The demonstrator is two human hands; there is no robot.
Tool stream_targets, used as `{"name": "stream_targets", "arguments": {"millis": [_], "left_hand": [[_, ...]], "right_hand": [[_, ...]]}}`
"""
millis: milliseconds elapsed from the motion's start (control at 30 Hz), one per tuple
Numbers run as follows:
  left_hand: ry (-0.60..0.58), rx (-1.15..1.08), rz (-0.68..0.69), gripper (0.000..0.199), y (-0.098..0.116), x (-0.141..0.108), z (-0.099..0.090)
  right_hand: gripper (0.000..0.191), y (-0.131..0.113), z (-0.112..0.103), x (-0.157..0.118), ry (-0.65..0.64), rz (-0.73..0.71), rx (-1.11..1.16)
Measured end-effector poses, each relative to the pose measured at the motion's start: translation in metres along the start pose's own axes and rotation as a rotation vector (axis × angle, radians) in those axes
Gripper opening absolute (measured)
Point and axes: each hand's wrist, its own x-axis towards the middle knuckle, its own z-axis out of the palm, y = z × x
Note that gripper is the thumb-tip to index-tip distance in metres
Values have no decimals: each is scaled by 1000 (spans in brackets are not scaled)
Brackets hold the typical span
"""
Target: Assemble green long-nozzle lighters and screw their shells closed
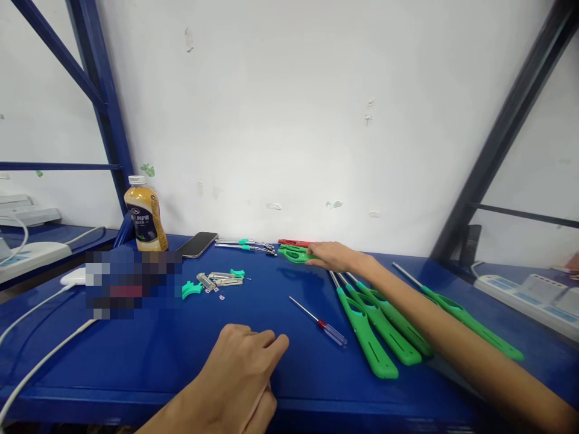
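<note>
My right hand (332,256) reaches to the back of the blue table, its fingers closed on a green lighter casing (296,256). Beside that casing, a red casing (289,242) lies near the wall. My left hand (246,367) is at the table's front with its fingers curled; whether it holds anything is hidden. A screwdriver (323,325) with a clear and red handle lies between my hands. Under and beside my right forearm are several green lighters (373,343) with metal rods, and one more green lighter (465,313) lies farther right.
Metal rods with wires (244,245) lie at the back. Small metal and teal parts (219,279) are scattered left of centre. A phone (198,245), a drink bottle (145,220) and white cables (38,374) are on the left. A power strip (529,301) is at far right.
</note>
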Motion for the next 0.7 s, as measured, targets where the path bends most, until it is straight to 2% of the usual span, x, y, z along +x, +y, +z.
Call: {"name": "stream_targets", "arguments": {"millis": [100,200,300,433,500,567,700], "left_hand": [[31,-9,16,24,2,1,1],[149,-12,72,20,4,-3,2],[283,-4,154,9,1,-10,3],[416,23,151,18,-13,-16,-4],[429,50,89,21,-19,-18,-14],[391,70,32,22,-24,-19,-28],[292,185,-171,35,-36,-13,-55]], "right_hand": [[37,-17,-17,-17,41,-46,43],[31,-48,-27,-35,59,-139,92],[32,-84,-25,-48,26,-269,126],[31,-116,-17,-54,5,-342,143],[31,-122,-16,-53,6,-333,149],[33,-121,-17,-51,20,-304,159],[35,-101,-22,-45,89,-177,170]]}}
